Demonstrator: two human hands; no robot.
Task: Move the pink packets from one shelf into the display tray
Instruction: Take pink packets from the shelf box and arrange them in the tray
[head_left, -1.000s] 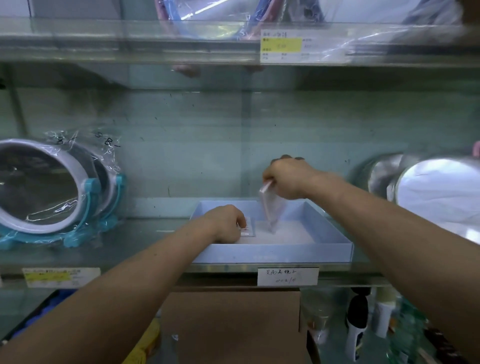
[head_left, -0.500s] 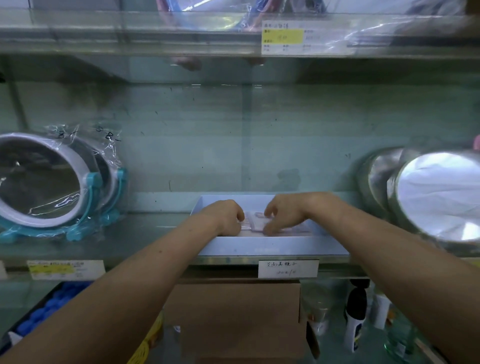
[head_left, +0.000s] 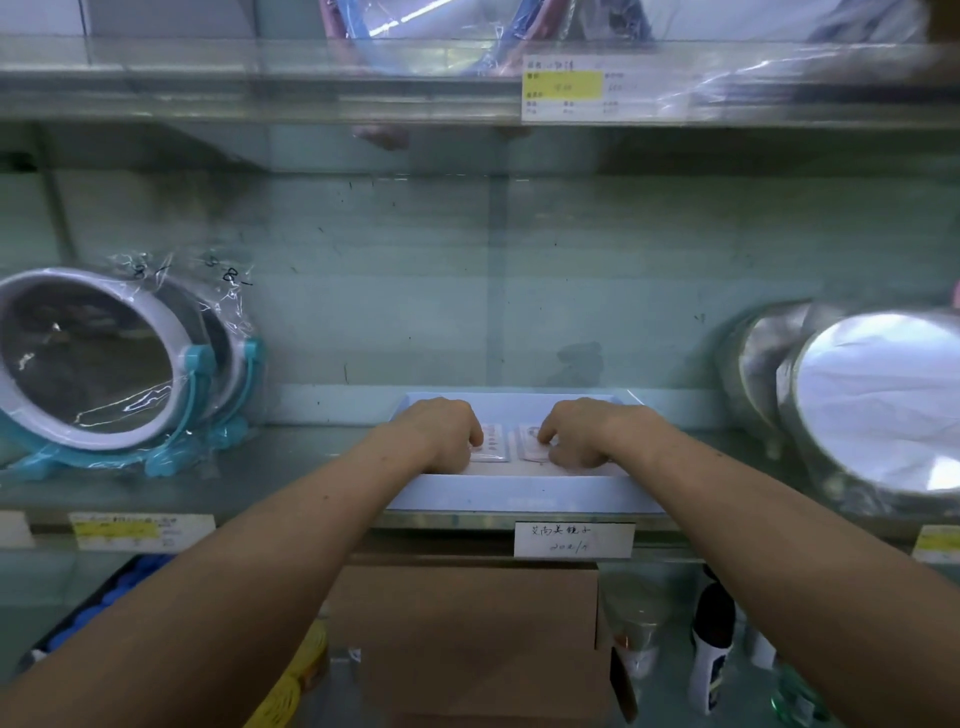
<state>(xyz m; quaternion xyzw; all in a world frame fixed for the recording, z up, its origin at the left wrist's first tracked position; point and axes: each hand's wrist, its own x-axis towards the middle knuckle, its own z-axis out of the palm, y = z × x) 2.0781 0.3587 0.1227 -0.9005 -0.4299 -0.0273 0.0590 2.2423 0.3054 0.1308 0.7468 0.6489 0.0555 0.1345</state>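
While left hand (head_left: 441, 434) and right hand (head_left: 576, 434) rest bent fingers on flat pink plastic packets (head_left: 492, 448) in the pale-blue tray (head_left: 519, 493) — pinching or pressing, unclear — placing looks underway; next, release.

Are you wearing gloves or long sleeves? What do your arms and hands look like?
No gloves, and no sleeves in view. The left forearm and right forearm are bare up to the picture's edge. The left grip and right grip are bare too, with no watch or bracelet at the wrists. Rings I cannot tell.
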